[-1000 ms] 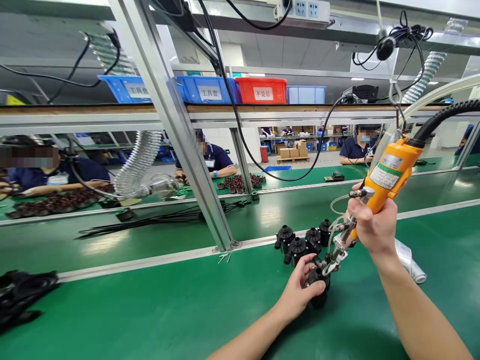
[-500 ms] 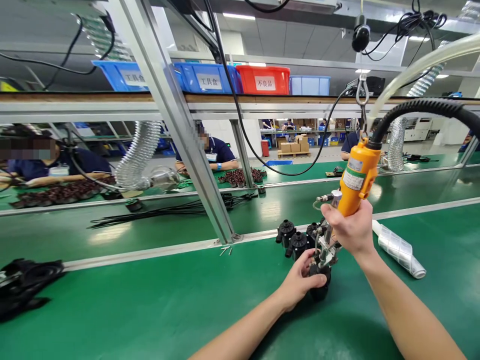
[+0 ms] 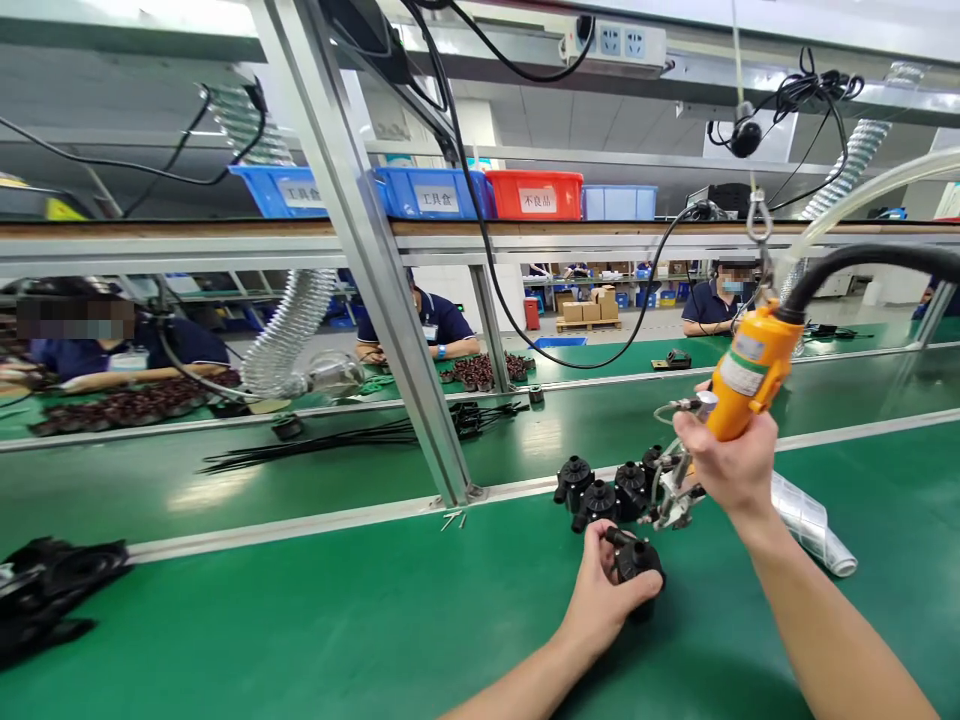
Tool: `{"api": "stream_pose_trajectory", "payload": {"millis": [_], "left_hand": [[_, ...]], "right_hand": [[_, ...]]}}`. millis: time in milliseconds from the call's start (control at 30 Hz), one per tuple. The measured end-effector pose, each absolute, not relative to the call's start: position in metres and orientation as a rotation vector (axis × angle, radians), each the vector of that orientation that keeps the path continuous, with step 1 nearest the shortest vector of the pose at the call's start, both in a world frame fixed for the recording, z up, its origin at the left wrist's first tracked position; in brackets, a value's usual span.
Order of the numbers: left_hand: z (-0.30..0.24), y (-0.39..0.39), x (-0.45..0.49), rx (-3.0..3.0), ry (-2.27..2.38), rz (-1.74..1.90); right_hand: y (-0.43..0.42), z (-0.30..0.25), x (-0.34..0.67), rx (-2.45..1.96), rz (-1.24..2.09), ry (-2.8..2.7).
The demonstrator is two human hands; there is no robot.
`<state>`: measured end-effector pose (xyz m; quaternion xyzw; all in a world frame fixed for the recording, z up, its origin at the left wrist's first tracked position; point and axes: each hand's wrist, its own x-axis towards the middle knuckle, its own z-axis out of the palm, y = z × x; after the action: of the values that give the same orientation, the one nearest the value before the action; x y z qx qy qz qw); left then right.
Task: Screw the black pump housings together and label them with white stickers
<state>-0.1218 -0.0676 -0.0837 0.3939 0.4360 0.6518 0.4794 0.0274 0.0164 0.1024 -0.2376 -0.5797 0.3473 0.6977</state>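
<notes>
My left hand point(image 3: 604, 591) is wrapped round a black pump housing point(image 3: 636, 564) standing on the green belt point(image 3: 375, 610). My right hand point(image 3: 726, 462) grips an orange electric screwdriver point(image 3: 744, 372) that hangs from a hook and a black hose. Its metal tip point(image 3: 675, 508) is lifted a little above and to the right of the held housing. Several more black pump housings point(image 3: 600, 490) stand in a cluster just behind.
A slanted aluminium frame post point(image 3: 390, 290) meets the belt edge at centre, loose screws point(image 3: 451, 519) at its foot. A white roll point(image 3: 808, 524) lies right. Black parts point(image 3: 45, 590) are piled at left. Other people work across the far belt; blue and red bins point(image 3: 534, 194) sit overhead.
The screwdriver has risen off the held housing and swung to the right. My left hand keeps hold of the housing.
</notes>
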Motion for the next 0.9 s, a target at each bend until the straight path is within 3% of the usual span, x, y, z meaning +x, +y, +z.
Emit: {"api": "stream_pose_trajectory", "payload": {"millis": [133, 367, 500, 900], "left_hand": [[-0.086, -0.070, -0.121, 0.925, 0.898, 1.569], [-0.082, -0.072, -0.117, 1.098, 1.232, 1.580], [-0.081, -0.072, -0.117, 1.106, 1.192, 1.439], [-0.075, -0.074, -0.116, 1.159, 1.205, 1.463]], "right_hand": [[0.021, 0.108, 0.050, -0.500, 0.664, -1.198], [0.024, 0.105, 0.050, -0.372, 0.872, -1.228], [0.026, 0.103, 0.044, -0.353, 0.878, -1.234], [0.022, 0.105, 0.042, -0.383, 1.015, -1.236]]}}
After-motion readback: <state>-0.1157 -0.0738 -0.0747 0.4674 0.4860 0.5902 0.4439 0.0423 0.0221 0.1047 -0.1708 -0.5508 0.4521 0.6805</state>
